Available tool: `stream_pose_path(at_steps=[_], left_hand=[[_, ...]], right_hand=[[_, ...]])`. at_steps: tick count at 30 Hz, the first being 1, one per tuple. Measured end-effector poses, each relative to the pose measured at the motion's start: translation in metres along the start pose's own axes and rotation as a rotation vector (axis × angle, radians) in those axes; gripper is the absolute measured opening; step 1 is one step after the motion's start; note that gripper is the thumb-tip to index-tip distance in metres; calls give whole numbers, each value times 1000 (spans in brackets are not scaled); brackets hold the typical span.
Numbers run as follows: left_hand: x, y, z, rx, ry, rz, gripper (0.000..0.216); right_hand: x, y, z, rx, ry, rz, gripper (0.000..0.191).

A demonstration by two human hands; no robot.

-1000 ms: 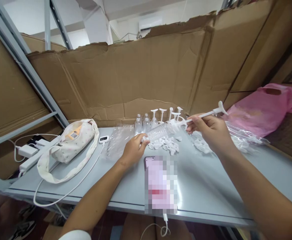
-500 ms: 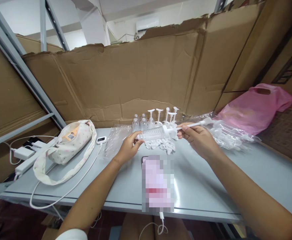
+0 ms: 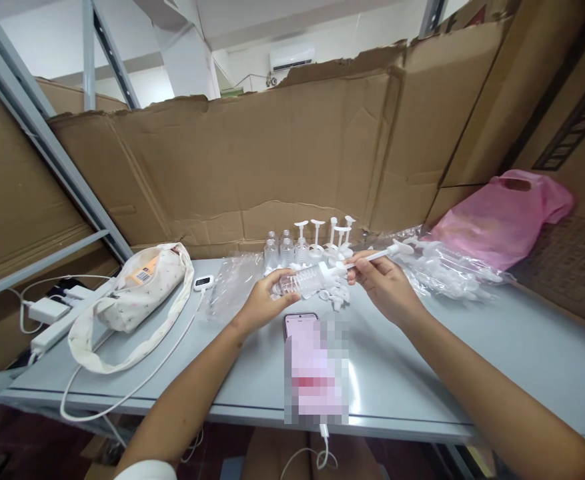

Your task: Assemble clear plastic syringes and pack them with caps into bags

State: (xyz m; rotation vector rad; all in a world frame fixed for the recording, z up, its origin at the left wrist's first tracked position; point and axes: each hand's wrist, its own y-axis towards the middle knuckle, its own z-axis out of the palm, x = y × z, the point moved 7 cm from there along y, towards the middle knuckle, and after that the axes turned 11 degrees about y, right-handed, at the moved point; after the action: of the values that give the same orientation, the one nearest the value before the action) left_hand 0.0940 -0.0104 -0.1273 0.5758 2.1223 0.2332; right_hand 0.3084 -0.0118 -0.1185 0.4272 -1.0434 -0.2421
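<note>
My left hand [image 3: 268,297] is closed round the base of a clear ribbed plastic bottle [image 3: 302,280], which lies tilted with its white neck end pointing up to the right. A white plunger [image 3: 379,255] with a curved end piece extends from that neck, and my right hand [image 3: 385,283] pinches its rod close to the bottle. Just behind stand several clear bottles [image 3: 286,250] and several upright white plungers [image 3: 317,230]. Small white plastic parts [image 3: 339,295] lie loose below the held bottle, partly hidden by it.
A phone [image 3: 299,327], partly pixelated, lies at the front with a cable. To the left are a cloth bag [image 3: 137,293], a small white device [image 3: 203,283], a flat plastic bag [image 3: 232,283] and a power strip [image 3: 72,313]. Plastic-wrapped white parts [image 3: 452,270] and a pink bag [image 3: 502,217] occupy the right. Cardboard [image 3: 252,160] walls the back.
The bottle tilts more upward at its neck end, and its base is a little lower. My right hand has moved slightly left, nearer the bottle. The camera view has shifted slightly.
</note>
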Motion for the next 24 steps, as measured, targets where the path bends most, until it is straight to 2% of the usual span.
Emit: stream_pose_path(at_steps=[2, 7, 11, 19, 24], left_hand=[[-3, -1, 2, -6, -9, 15, 43], [-2, -2, 9, 94, -82, -34, 44], [-9, -4, 1, -23, 118, 56, 42], [-33, -16, -5, -250, 481, 411, 35], [-33, -20, -5, -264, 668, 399, 34]], right_hand=[[1, -1, 0, -14, 6, -39, 22], [7, -3, 1, 19, -122, -95, 24], [5, -4, 0, -5, -295, -23, 28], [-26, -16, 15, -36, -59, 304, 41], [-31, -22, 21, -145, 98, 378, 36]])
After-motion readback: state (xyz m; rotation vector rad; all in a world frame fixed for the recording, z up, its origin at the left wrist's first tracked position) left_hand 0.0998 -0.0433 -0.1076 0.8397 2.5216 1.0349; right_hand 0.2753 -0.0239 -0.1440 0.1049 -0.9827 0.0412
